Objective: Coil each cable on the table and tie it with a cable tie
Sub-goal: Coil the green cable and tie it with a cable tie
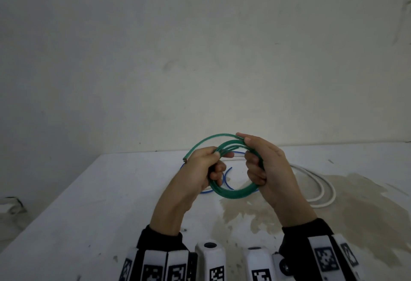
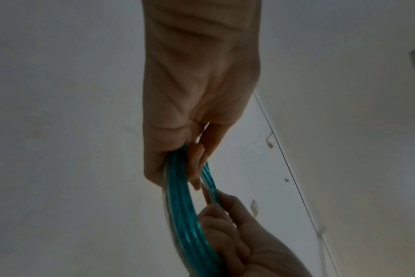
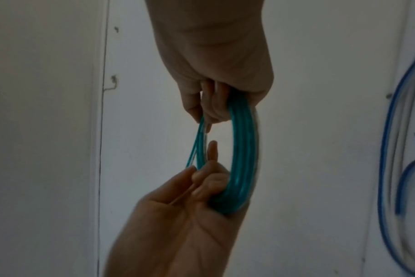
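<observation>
A green cable (image 1: 235, 194) is wound into a coil of several loops and held in the air above the white table (image 1: 111, 203). My left hand (image 1: 213, 165) grips the coil's left side, fingers curled round the strands. My right hand (image 1: 255, 167) grips the right side, thumb on top. One cut end (image 1: 184, 159) sticks out to the left of my left hand. In the left wrist view my left hand (image 2: 197, 165) pinches the green cable (image 2: 180, 196). In the right wrist view my right hand (image 3: 213, 108) holds the green cable (image 3: 242, 150). No cable tie is plainly visible.
A thin blue cable (image 1: 226, 180) lies loose on the table under the coil and shows at the right edge (image 3: 386, 131) of the right wrist view. A white cable (image 1: 322, 189) curves on the table to the right. A brown stain (image 1: 333, 214) covers the near right.
</observation>
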